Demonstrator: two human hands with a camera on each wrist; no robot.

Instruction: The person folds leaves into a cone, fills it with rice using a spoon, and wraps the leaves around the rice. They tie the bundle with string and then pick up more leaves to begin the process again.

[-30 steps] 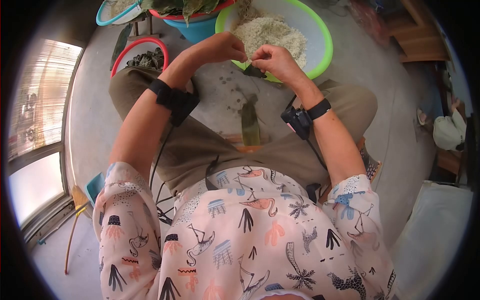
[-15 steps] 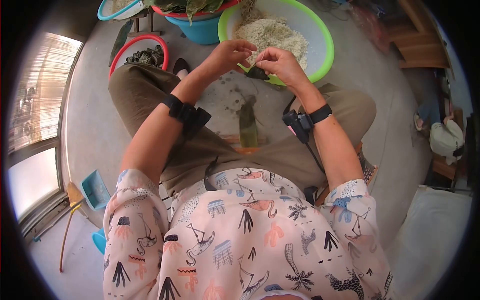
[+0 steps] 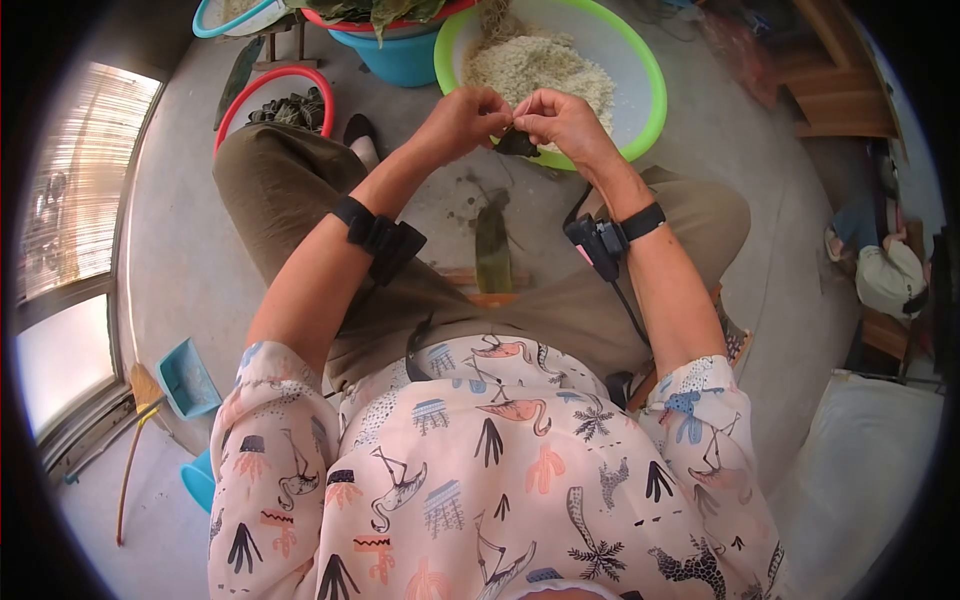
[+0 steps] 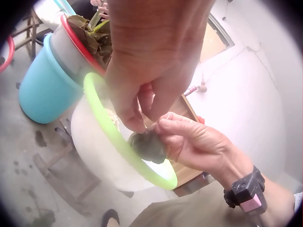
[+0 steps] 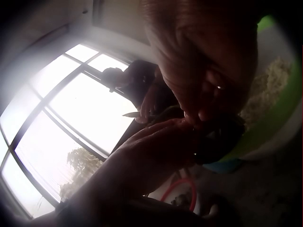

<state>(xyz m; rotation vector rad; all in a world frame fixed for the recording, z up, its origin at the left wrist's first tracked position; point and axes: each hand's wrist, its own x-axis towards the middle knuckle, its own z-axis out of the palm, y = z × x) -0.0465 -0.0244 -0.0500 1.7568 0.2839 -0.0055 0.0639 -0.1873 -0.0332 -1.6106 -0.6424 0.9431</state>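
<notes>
A small, dark, leaf-wrapped zongzi (image 3: 517,143) hangs just under both hands at the near rim of the green-edged basin. My right hand (image 3: 565,125) pinches it at its top; thumb and fingers lie against its upper side in the left wrist view. My left hand (image 3: 465,118) has its thumb and forefinger pinched together right at the same spot, on the thin tying string, which the fingers mostly hide. In the left wrist view the zongzi (image 4: 147,145) shows below the left fingertips. It is a dark shape in the dim right wrist view.
White rice fills part of the green-rimmed basin (image 3: 650,115). To the left, a red-rimmed basin (image 3: 327,95) contains several finished zongzi, and leaves (image 3: 400,14) lie atop a blue bucket (image 3: 395,62). One long leaf (image 3: 493,245) is on the floor between the knees. Another person (image 5: 147,87) sits opposite.
My left hand loosened and spread its fingers half a second ago, and now pinches beside the right fingertips. The right hand has stayed at the zongzi with little movement.
</notes>
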